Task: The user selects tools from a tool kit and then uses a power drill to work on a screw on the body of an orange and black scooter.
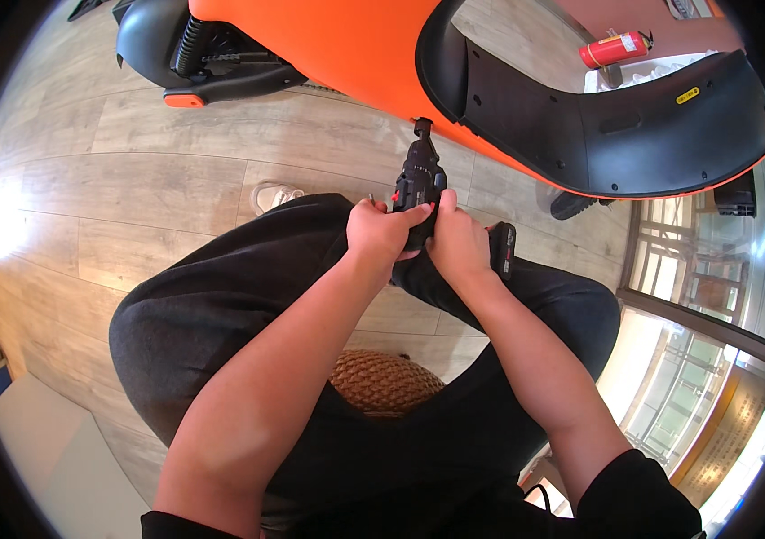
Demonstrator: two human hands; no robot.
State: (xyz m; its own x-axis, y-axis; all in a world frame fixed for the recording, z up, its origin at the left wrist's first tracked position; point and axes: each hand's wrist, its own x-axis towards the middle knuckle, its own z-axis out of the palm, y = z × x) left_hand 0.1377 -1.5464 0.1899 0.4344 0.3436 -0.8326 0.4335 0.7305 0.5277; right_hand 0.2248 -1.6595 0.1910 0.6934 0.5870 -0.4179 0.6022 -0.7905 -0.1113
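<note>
A black cordless drill is held out in front of me, its nose at the lower edge of the orange body panel; I cannot tell whether they touch. My left hand is closed on the drill's body, thumb across it, with a small thin piece, too small to name, at its fingers. My right hand wraps round the drill's handle, with the black battery beside it. A curved black seat-like part with an orange rim lies to the upper right.
A scooter's black wheel section is at upper left. A red fire extinguisher stands beyond the seat part. Glass railing runs along the right. My legs are bent around a woven seat on a wooden floor.
</note>
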